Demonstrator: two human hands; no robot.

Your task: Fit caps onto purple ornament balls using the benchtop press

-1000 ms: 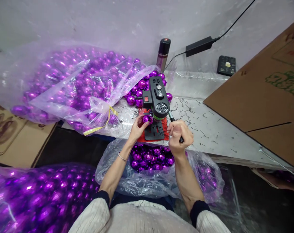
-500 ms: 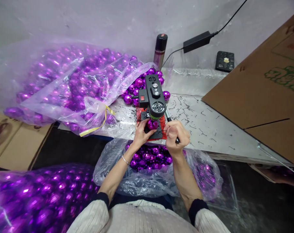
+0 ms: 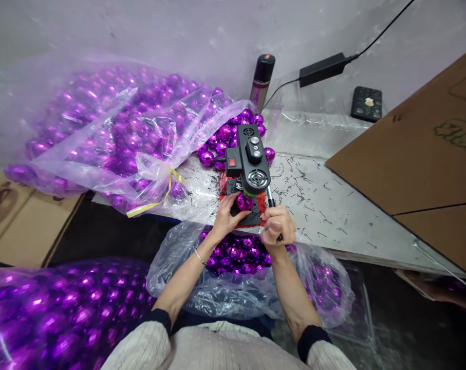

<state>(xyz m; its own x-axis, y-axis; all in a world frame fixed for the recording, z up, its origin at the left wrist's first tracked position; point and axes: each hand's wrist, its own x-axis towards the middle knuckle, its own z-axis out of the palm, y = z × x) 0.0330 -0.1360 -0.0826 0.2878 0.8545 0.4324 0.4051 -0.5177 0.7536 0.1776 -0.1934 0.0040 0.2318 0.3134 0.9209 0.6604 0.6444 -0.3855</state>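
Note:
Under the head of a black bench machine [image 3: 253, 154] sits a shiny purple bauble [image 3: 244, 202] with mirror-like facets. My left hand [image 3: 227, 216] grips this bauble between thumb and fingers, over the machine's dark base plate [image 3: 252, 218]. Wrapped round the black grip of the machine's lever [image 3: 271, 198] is my right hand [image 3: 279, 225], closed in a fist. Below both hands, an open clear plastic bag [image 3: 233, 288] holds many purple baubles [image 3: 235, 251]. More loose baubles [image 3: 225, 132] lie behind the machine.
A big clear bag of baubles [image 3: 140, 118], tied with yellow ribbon [image 3: 150, 208], lies left. Another full bag [image 3: 63, 308] stands lower left. A spray can [image 3: 262, 82], a power adapter [image 3: 322, 69] and a black box [image 3: 366, 104] are behind. Cardboard [image 3: 421, 159] leans right; black scraps litter the worktop [image 3: 313, 205].
The view has shifted slightly, so the machine and table appear a little further right and lower. Both hands keep their holds on the bauble and the lever.

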